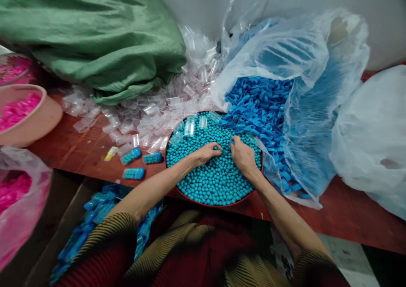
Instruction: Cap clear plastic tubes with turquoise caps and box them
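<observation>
A round red-rimmed tray (218,185) full of small teal balls stands at the table's front edge. Over its middle, my left hand (209,152) has its fingers drawn together; what they hold, if anything, is too small to tell. Just to the right, my right hand (242,153) pinches a small blue piece, probably a cap (233,141). Several clear containers (189,127) lie on the balls at the tray's back. Left of the tray lie three ball-filled containers with blue caps (133,173).
Clear empty containers (152,117) are heaped behind and left, beside a green sack (127,37). Blue caps (260,105) spill from a plastic bag (311,139) at right. Pink pieces fill a basin (47,113) at far left. Filled containers (85,227) lie in a box below.
</observation>
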A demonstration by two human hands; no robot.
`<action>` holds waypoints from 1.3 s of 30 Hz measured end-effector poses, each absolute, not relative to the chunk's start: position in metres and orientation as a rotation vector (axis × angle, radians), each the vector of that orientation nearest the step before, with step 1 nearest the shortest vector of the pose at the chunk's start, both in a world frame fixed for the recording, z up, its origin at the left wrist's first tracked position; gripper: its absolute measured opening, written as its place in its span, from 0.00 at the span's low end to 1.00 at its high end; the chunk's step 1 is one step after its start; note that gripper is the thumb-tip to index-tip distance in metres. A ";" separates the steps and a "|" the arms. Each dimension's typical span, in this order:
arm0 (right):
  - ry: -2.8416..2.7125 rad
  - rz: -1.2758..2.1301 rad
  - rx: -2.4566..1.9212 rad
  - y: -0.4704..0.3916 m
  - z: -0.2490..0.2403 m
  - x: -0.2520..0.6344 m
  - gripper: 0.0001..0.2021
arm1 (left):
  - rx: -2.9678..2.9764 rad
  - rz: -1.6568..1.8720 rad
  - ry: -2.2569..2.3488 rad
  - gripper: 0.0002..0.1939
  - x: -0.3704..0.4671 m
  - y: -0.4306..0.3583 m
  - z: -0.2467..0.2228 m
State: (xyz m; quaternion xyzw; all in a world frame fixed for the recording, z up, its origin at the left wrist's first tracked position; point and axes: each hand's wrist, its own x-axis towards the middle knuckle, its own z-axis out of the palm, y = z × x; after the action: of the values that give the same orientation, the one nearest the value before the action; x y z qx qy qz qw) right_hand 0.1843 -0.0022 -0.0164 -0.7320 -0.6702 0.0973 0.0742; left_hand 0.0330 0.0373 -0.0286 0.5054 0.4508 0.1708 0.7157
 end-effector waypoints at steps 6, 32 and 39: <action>-2.079 0.592 -1.714 0.000 -0.032 0.191 0.17 | 0.788 0.451 0.887 0.13 0.036 0.038 -0.032; -1.670 0.870 -1.441 -0.008 -0.010 0.186 0.12 | 1.129 0.684 0.973 0.25 0.023 0.015 -0.001; -1.869 1.016 -1.326 -0.006 0.005 0.198 0.10 | 1.117 0.743 0.973 0.17 0.022 0.006 -0.007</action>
State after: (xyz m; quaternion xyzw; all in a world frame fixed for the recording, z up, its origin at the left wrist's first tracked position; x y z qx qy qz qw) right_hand 0.1980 -0.0062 0.0050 -0.5024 -0.7084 0.3851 0.3121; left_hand 0.0218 0.0062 -0.0073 0.4969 0.4326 0.3305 0.6758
